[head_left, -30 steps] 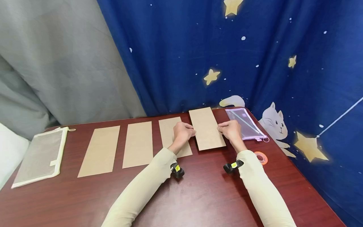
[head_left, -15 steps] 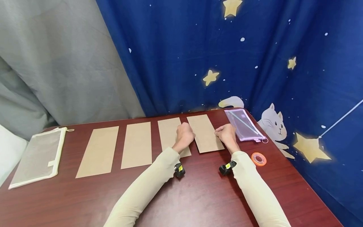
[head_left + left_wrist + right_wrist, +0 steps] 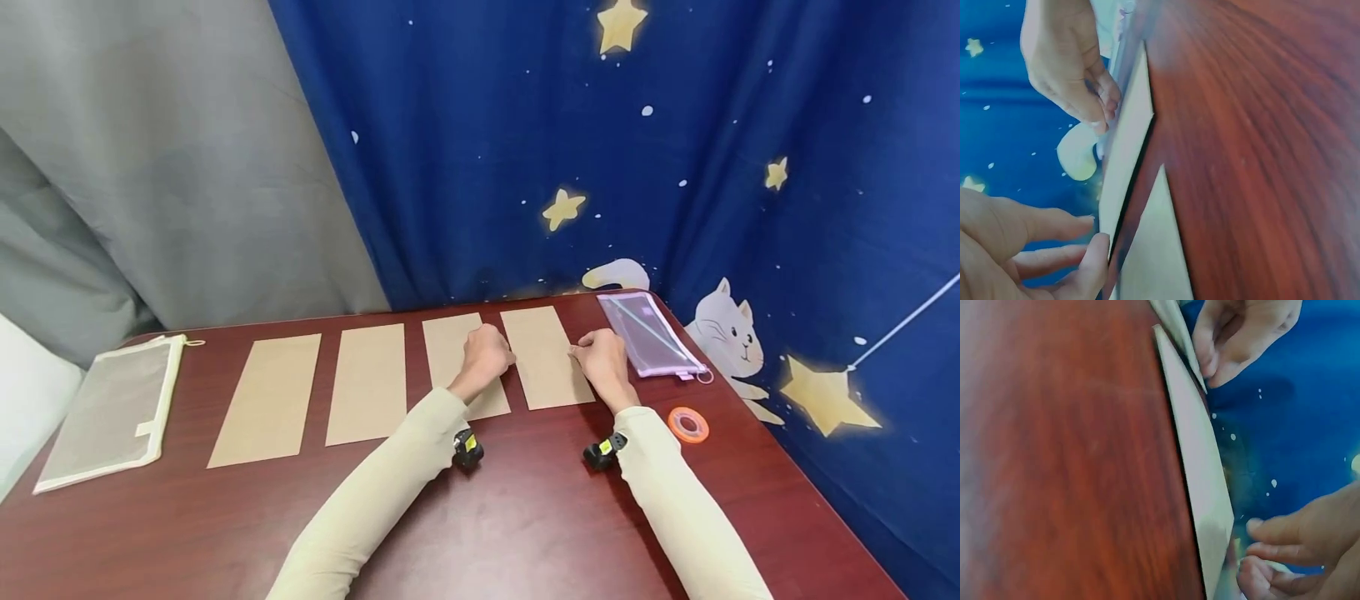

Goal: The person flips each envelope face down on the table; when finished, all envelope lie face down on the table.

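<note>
Four-sided kraft paper sheets lie in a row on the dark red table. The rightmost sheet point(image 3: 546, 358) lies between my two hands. My left hand point(image 3: 486, 360) is at its left edge, above the neighbouring sheet point(image 3: 448, 342); in the left wrist view its thumb overlaps the paper's edge while the fingertips stand a little apart. My right hand point(image 3: 603, 365) is at the right edge. In the right wrist view its fingers point(image 3: 1272, 532) are loosely bent, with a small gap between them and the paper.
Two more sheets, one sheet point(image 3: 367, 383) and another sheet point(image 3: 266, 400), lie farther left. A cream zip pouch point(image 3: 112, 408) is at the far left. A purple mesh pouch point(image 3: 648, 333) and an orange tape roll point(image 3: 687, 425) are on the right. A blue curtain point(image 3: 480, 150) hangs behind.
The rightmost sheet, held tilted above the table one second ago, has come down flat in line with the others. Both hands have lowered slightly with it.
</note>
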A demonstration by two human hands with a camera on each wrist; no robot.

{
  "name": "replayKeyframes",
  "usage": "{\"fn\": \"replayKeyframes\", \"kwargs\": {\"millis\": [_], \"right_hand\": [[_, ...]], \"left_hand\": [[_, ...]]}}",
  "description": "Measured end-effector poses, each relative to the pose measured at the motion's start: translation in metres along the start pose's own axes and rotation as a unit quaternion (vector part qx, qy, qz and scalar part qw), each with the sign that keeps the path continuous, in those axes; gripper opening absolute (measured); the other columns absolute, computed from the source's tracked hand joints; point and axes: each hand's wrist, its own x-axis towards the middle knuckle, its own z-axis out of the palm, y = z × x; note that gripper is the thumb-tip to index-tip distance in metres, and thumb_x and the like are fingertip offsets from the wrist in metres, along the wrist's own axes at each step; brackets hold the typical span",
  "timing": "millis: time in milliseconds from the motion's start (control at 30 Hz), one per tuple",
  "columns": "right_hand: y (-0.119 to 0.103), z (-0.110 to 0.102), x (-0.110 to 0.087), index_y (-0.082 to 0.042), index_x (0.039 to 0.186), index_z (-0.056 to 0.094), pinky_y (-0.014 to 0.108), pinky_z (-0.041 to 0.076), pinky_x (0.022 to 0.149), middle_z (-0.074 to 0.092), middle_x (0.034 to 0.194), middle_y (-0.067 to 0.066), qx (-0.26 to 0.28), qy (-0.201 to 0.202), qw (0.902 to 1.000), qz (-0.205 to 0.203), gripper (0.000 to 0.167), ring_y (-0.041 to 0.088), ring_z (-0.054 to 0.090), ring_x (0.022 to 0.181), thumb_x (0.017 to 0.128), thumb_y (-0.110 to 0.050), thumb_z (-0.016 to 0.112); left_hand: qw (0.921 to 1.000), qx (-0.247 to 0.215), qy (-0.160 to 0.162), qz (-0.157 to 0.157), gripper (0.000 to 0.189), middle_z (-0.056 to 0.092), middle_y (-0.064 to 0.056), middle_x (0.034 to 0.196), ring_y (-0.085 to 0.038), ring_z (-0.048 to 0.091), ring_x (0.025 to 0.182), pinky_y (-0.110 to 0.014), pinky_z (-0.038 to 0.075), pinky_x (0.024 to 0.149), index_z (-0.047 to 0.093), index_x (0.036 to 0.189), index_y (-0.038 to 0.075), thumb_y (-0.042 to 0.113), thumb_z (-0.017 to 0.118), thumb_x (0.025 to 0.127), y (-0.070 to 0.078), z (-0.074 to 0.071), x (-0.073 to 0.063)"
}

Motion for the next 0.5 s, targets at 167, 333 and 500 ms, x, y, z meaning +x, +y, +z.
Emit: {"fn": "replayKeyframes", "kwargs": {"millis": [167,333,500], "right_hand": [[0.000,-0.009,0.003,-0.002,0.089,0.078,0.034,0.052,0.066,0.077,0.084,0.014,0.001,-0.011,0.9972,-0.074,0.018,0.028,0.069,0.078,0.092,-0.019,0.072],[0.006,-0.053,0.008,-0.003,0.102,0.078,0.043,0.056,0.078,0.077,0.095,0.015,-0.023,-0.036,0.9829,-0.179,0.024,0.030,0.070,0.088,0.096,-0.025,0.069],[0.012,-0.124,0.031,0.002,0.124,0.068,0.059,0.047,0.105,0.067,0.128,0.025,-0.100,-0.050,0.9540,-0.278,0.043,0.043,0.060,0.121,0.096,-0.030,0.069]], "left_hand": [[0.9963,-0.051,-0.058,-0.037,0.018,0.078,-0.009,0.095,-0.021,0.074,0.075,-0.022,0.057,0.066,0.081,0.097,0.007,0.023,0.072,0.093,-0.013,-0.029,-0.009],[0.9955,-0.048,-0.063,0.051,0.023,0.078,-0.011,0.105,-0.024,0.075,0.080,-0.027,0.061,0.064,0.077,0.113,0.011,0.025,0.067,0.098,-0.029,-0.089,-0.017],[0.9784,0.054,0.040,0.196,0.039,0.073,-0.006,0.124,-0.022,0.071,0.100,-0.039,0.058,0.086,0.070,0.129,0.016,0.041,0.063,0.100,-0.045,-0.179,-0.017]]}}
